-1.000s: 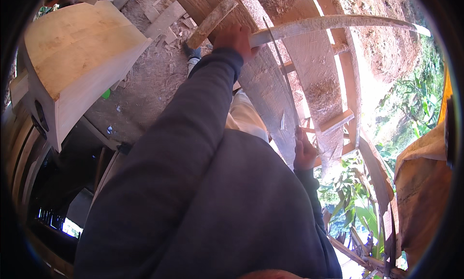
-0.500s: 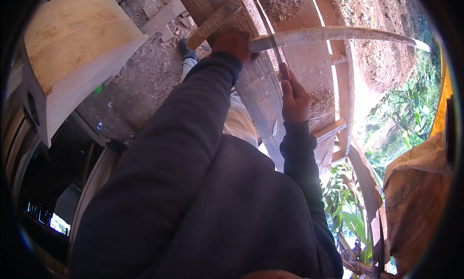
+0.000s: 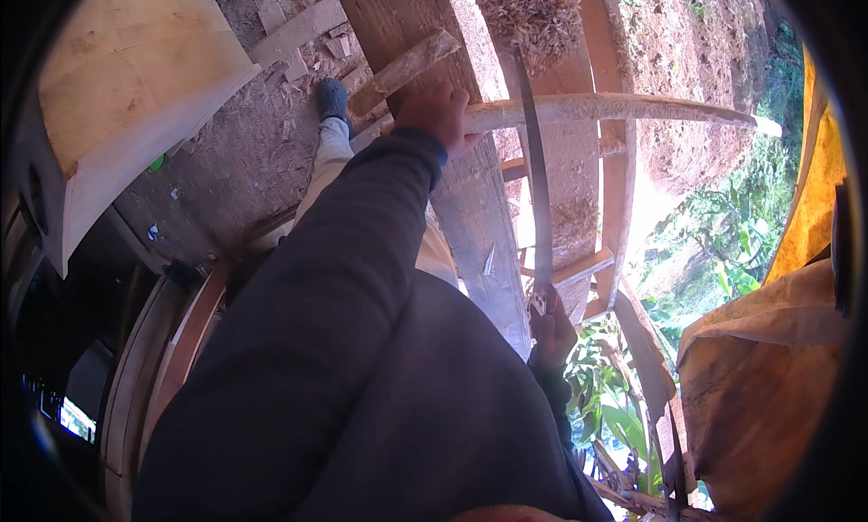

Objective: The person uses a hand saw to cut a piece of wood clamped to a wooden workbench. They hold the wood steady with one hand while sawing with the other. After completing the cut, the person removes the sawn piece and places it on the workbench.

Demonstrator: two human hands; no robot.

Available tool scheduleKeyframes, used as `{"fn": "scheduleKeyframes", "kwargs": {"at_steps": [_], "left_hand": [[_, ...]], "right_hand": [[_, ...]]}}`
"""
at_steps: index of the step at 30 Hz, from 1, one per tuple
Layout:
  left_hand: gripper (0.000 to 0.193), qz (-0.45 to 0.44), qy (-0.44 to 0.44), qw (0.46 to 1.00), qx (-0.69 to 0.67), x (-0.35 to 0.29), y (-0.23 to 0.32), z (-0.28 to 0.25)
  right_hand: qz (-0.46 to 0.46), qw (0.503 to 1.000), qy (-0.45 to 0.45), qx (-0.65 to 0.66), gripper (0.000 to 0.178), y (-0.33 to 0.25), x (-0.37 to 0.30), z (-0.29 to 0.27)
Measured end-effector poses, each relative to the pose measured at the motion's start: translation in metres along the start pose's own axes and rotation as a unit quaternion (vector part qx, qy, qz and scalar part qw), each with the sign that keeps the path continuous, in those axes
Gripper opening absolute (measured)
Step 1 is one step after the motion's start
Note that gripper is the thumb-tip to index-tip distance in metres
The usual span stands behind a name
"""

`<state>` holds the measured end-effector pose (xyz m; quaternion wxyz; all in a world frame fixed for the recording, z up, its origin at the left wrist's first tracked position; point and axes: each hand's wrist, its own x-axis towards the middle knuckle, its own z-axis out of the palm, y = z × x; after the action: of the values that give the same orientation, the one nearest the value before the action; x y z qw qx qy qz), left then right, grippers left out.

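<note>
My left hand is closed round the near end of a long curved strip of wood, pressing it on a thick plank. The strip sticks out to the right past the bench. My right hand, low and close to my body, grips the handle of a handsaw. Its long dark blade points away from me and crosses the strip just right of my left hand. Teeth are too small to make out. A short wooden batten lies across the plank beyond my left hand.
A pile of shavings lies on a second board. A large pale wooden panel piece stands at the left. Offcuts litter the ground near my foot. Brown and yellow sheeting hangs at the right.
My right hand has drawn the handsaw back toward my body, its blade still across the strip. My left hand keeps its hold; the view has shifted slightly.
</note>
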<state>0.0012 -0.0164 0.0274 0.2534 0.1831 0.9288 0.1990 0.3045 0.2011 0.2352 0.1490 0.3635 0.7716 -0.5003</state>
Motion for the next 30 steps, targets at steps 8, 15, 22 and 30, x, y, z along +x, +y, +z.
{"fn": "scheduleKeyframes", "kwargs": {"at_steps": [8, 15, 22, 30], "left_hand": [[0.057, 0.000, 0.008, 0.999, -0.031, 0.001, -0.004, 0.002], [0.051, -0.026, -0.041, 0.997, -0.065, 0.000, -0.001, -0.013], [0.050, -0.004, 0.007, 0.999, -0.047, -0.002, -0.003, -0.002], [0.049, -0.032, -0.053, 0.998, -0.028, 0.002, 0.001, -0.014]], "right_hand": [[0.032, 0.999, 0.002, 0.038, 0.056, -0.094, 0.081, 0.062], [-0.018, 0.998, -0.035, 0.058, 0.052, -0.060, 0.131, 0.090], [-0.061, 0.998, -0.030, 0.001, 0.049, -0.034, 0.144, 0.096], [-0.039, 0.991, -0.053, -0.113, 0.054, 0.050, 0.066, 0.042]]}}
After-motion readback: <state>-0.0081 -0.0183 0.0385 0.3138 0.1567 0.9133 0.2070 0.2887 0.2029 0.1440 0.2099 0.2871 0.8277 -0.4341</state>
